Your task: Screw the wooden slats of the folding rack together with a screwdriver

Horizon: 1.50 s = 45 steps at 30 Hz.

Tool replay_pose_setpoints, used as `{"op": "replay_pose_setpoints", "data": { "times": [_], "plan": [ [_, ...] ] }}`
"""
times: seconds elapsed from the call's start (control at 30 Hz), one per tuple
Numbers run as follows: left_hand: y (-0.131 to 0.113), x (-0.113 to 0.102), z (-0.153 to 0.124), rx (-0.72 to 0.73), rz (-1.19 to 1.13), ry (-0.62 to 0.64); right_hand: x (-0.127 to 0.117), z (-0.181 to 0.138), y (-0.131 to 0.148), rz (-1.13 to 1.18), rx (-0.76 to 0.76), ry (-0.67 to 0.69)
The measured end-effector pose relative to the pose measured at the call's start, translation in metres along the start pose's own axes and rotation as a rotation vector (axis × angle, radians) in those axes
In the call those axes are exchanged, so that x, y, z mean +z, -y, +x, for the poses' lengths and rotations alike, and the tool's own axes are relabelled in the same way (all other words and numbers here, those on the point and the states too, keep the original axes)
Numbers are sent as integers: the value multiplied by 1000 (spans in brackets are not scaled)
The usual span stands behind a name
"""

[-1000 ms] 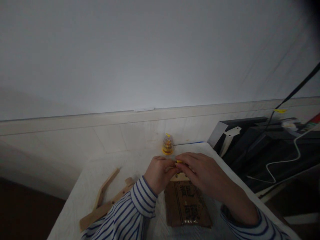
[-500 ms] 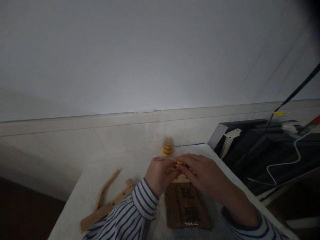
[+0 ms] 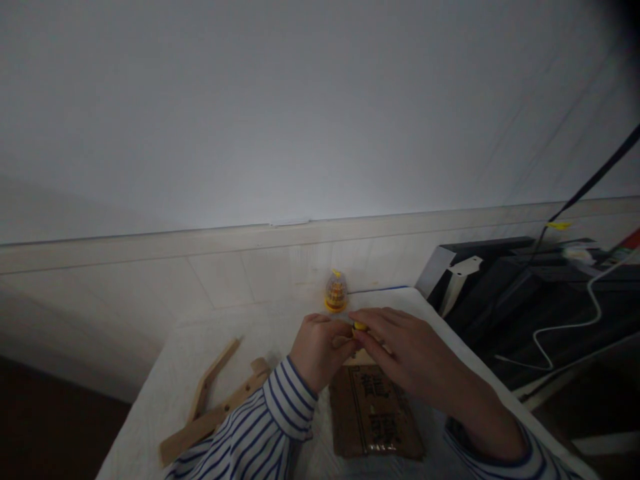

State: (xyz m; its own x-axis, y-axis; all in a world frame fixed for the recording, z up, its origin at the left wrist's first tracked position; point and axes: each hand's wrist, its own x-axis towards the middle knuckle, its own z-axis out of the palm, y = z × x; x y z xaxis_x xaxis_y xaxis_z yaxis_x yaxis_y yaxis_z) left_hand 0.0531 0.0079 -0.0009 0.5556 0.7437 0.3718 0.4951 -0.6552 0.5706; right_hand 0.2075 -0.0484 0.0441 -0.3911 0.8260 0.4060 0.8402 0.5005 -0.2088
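Right hand [image 3: 407, 345]: grip closed on the yellow piece [image 3: 359, 326] between thumb and fingers. Left hand [image 3: 320, 350]: grip closed at the left end of the piece; whether anything lies between its fingertips is hidden. The piece is located above the wooden part [image 3: 361, 358], which is partly covered by the hands. Near side: brown packet [image 3: 375, 420] with dark characters, flat on the counter [image 3: 260, 327]. Left side: two wooden bars [image 3: 195, 433], in contact. Far side, near the wall [image 3: 280, 273]: domed case [image 3: 336, 293], upright, yellow base.
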Motion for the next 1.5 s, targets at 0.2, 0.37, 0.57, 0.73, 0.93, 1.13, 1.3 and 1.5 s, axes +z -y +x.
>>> {"op": "replay_pose_setpoints", "data": {
  "times": [0.2, 0.37, 0.57, 0.73, 0.93, 1.13, 1.3, 1.5],
  "plan": [
    [-1, -1, 0, -9, -3, 12, -1, 1, 2, -3, 13, 25],
    [1, 0, 0, -3, -3, 8, 1, 2, 1, -20, 5, 26],
    [3, 1, 0, 2, 4, 22, 0, 2, 1, -18, 9, 9],
    [4, 1, 0, 16, -1, 18, 1, 2, 2, -15, 6, 13],
    [2, -1, 0, 25, -26, 19, 1, 2, 1, -1, 26, 49],
    [2, -3, 0, 55, -35, 38, 2, 2, 1, -22, 40, 59],
    [3, -3, 0, 74, -26, 47, 3, 1, -2, -9, 38, 51],
    [5, -1, -1, 66, -8, 73, 4, 1, -3, -16, 31, 47]
  ]
}}
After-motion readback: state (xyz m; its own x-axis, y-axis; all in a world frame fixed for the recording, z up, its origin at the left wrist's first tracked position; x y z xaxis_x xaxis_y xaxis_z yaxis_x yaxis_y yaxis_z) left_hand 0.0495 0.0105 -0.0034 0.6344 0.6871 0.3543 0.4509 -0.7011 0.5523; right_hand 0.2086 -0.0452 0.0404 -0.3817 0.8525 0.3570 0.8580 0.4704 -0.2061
